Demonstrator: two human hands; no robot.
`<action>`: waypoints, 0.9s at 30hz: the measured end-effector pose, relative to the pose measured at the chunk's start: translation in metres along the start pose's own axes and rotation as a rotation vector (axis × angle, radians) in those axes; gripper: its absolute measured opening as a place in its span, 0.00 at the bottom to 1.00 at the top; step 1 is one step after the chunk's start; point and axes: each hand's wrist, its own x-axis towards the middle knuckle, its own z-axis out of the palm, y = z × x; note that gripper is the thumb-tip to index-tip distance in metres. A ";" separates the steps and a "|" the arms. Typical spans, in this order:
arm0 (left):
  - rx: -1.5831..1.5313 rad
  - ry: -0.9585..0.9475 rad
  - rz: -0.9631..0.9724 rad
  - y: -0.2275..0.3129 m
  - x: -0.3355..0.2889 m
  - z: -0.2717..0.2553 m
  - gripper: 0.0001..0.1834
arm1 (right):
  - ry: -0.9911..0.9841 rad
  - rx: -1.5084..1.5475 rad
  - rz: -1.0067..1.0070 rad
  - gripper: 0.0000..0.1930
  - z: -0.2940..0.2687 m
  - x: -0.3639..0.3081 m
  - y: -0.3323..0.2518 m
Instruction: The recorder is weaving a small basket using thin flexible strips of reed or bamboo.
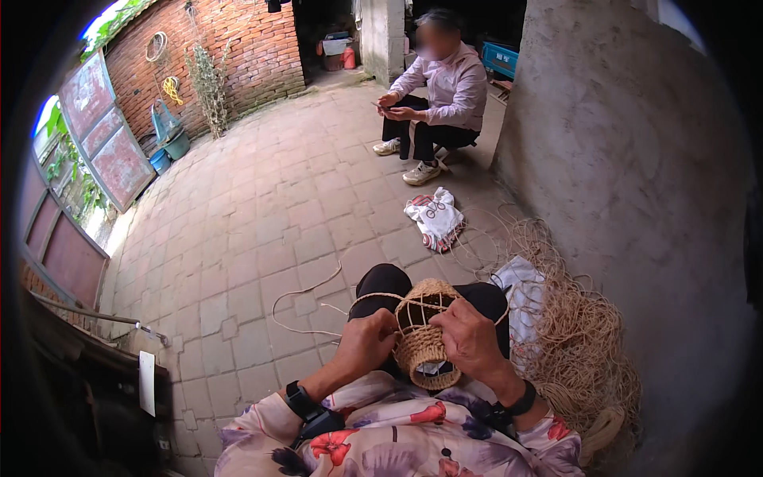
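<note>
A small half-woven straw basket (pixel 424 343) rests on my lap, its lower part tightly woven and its upper part an open frame of thin spokes. My left hand (pixel 367 343) grips its left side, fingers curled on the weave. My right hand (pixel 470 338) holds its right side and the cord at the rim. A loose strand of straw cord (pixel 306 296) runs from the basket out over the paving to the left. Both wrists wear dark bands.
A heap of loose straw cord (pixel 576 334) lies to my right against a grey concrete wall (pixel 628 159). A white printed bag (pixel 435 216) lies on the brick paving ahead. Another person (pixel 441 91) sits beyond it. Red metal gates (pixel 103 135) stand at left.
</note>
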 end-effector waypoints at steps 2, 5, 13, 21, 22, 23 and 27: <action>-0.213 -0.063 -0.172 -0.005 -0.001 -0.004 0.09 | -0.106 -0.009 -0.013 0.13 -0.002 0.001 -0.001; -0.202 -0.164 -0.235 -0.002 0.002 -0.010 0.10 | -0.134 -0.008 -0.017 0.13 -0.005 0.006 -0.001; -0.124 -0.183 -0.096 0.004 -0.007 -0.014 0.08 | -0.245 -0.119 -0.160 0.07 0.008 0.024 -0.007; -0.141 -0.172 0.062 -0.004 -0.019 -0.008 0.04 | -0.078 0.287 0.130 0.09 -0.016 0.019 0.008; -0.143 -0.175 0.062 -0.006 -0.020 -0.007 0.04 | -0.079 0.285 0.134 0.09 -0.014 0.017 0.009; -0.159 -0.157 0.073 -0.006 -0.020 -0.007 0.04 | -0.078 0.255 0.116 0.09 -0.013 0.012 0.011; -0.162 -0.137 0.105 -0.012 -0.020 -0.004 0.04 | -0.133 0.196 0.077 0.10 -0.011 -0.001 0.013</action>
